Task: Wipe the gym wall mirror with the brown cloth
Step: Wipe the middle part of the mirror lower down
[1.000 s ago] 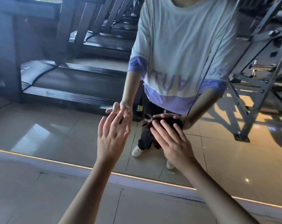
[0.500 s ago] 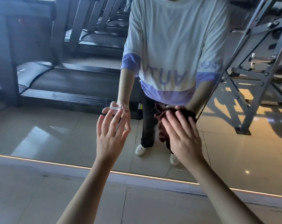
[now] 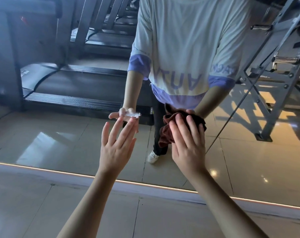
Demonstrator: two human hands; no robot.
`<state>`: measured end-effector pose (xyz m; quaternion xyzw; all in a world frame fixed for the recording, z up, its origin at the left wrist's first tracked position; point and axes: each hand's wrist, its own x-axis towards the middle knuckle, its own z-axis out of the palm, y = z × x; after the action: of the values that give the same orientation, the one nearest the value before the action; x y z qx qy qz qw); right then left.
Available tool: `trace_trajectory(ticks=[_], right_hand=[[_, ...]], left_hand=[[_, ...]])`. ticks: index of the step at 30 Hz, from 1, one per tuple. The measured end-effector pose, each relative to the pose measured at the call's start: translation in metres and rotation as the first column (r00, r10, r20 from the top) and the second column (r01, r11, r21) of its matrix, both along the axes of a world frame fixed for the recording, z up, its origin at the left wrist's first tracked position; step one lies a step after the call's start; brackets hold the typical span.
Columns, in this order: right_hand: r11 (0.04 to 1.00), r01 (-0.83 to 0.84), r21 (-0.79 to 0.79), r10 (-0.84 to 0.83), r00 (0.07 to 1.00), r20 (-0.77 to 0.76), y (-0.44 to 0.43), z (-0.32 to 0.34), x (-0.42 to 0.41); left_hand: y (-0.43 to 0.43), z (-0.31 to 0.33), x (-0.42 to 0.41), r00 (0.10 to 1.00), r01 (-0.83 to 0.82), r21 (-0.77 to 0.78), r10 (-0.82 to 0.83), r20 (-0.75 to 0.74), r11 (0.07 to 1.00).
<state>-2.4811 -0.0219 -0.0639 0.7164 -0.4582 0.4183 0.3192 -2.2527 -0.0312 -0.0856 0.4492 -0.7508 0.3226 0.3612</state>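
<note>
Head view: we are pressing the brown cloth (image 3: 166, 134) against the mirror (image 3: 60, 138) with our right hand (image 3: 188, 146), flat and wide so the palm is driving it. At its nine o'clock our left hand (image 3: 117, 145), wide and holding nothing, is touching the mirror, likely steadying us. The cloth is looking dark, bunched and rumpled.

The mirror (image 3: 42, 143) filling the upper frame is smooth, glossy glass, hazy toward the upper left, and the brown cloth (image 3: 166, 134) crumpled against it at centre is soft, matt fabric. Along the bottom, the floor tiles (image 3: 34, 212) are polished and faintly shiny. The rack (image 3: 259, 103) reflected at right is grey painted metal with bolt heads, and the treadmill (image 3: 73, 88) reflected at left has a matt black belt and ribbed rails.
</note>
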Motion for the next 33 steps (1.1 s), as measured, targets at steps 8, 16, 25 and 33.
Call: trace_trajectory(ticks=[8,16,25,33], right_hand=[[1.000,-0.022,0.020,0.023,0.999,-0.033,-0.002,-0.004,0.008],[0.999,-0.030,-0.027,0.029,0.999,-0.039,-0.006,0.020,-0.003],[0.998,-0.063,0.006,0.063,0.992,-0.111,-0.010,0.017,0.033],[0.999,-0.044,0.029,0.050,0.967,-0.250,-0.011,0.006,0.054]], left_hand=[[-0.005,0.013,0.014,0.995,0.041,0.064,-0.035,-0.094,0.997],[-0.007,0.007,0.032,0.996,0.062,0.065,-0.058,-0.073,0.996],[-0.004,0.022,0.053,0.989,-0.034,0.095,0.047,-0.137,0.995],[-0.003,0.013,0.070,0.994,0.040,0.147,-0.025,-0.105,0.988]])
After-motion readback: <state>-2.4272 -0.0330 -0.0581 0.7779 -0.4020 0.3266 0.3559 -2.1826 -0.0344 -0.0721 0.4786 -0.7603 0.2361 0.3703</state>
